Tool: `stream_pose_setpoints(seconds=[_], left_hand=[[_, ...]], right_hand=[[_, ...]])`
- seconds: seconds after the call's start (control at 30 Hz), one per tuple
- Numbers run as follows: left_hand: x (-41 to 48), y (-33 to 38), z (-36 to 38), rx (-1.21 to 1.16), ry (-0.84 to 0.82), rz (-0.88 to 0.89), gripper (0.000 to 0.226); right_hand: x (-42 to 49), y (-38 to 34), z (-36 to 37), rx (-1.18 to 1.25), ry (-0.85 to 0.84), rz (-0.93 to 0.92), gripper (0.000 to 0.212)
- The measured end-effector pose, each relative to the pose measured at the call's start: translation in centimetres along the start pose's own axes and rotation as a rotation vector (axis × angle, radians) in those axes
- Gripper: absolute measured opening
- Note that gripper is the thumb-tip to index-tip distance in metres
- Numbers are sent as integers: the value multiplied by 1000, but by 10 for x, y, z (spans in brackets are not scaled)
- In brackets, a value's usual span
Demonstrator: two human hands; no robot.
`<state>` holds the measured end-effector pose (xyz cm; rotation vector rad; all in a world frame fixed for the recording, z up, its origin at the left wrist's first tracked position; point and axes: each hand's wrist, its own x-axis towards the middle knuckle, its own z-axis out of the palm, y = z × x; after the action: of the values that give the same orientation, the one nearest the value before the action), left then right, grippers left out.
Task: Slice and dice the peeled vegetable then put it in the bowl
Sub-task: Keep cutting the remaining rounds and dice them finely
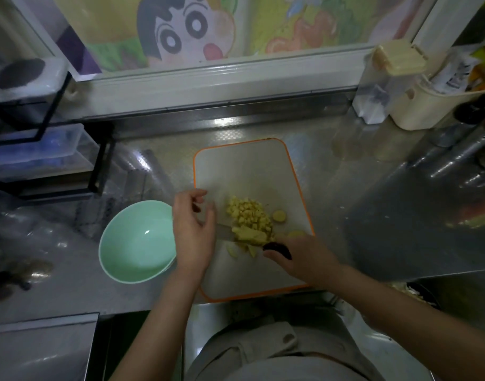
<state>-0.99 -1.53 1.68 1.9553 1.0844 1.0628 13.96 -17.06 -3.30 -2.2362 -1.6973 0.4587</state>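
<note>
A pile of yellow diced vegetable [249, 214] lies on the white cutting board with an orange rim [263, 160]. Larger uncut strips [249, 235] rest on the flat knife blade [223, 232]. One round slice [279, 215] sits to the right of the pile, and small bits [233, 251] lie below the blade. My right hand [299, 257] grips the dark knife handle [277, 248]. My left hand [193, 229] hovers over the blade's left end, fingers spread, holding nothing. The pale green bowl [136, 242] stands empty just left of the board.
A steel counter [373, 215] surrounds the board. Clear containers on a black rack [43, 149] stand at the left. A clear jar with a cream lid [387, 78] and a cream holder [428, 105] stand at the back right. A window sill [222, 81] runs behind.
</note>
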Motion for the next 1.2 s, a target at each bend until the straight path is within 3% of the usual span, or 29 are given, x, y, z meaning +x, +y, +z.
stream_pose_setpoints(seconds=[0.07, 0.17, 0.27, 0.43, 0.67, 0.8, 1.2], left_hand=[[3, 1, 4, 40, -308, 42, 28], [-1, -5, 11, 231, -827, 140, 59], [-6, -5, 17, 345, -1042, 140, 62], [-9, -5, 24, 425, -1130, 107, 61], [-6, -13, 25, 422, -1215, 113, 58], [-8, -15, 27, 411, -1194, 122, 52], [0, -32, 30, 437, -1264, 44, 51]], right_hand=[[-2, 4, 1, 0, 17, -22, 84], [-5, 4, 0, 7, 20, -54, 79], [-7, 3, -2, 0, 49, -107, 70], [-8, -1, -3, -102, 200, -183, 51], [-10, -1, -2, -105, 178, -197, 54], [-13, -1, -2, -58, 69, -185, 65], [-18, -2, -8, -213, 268, -247, 42]])
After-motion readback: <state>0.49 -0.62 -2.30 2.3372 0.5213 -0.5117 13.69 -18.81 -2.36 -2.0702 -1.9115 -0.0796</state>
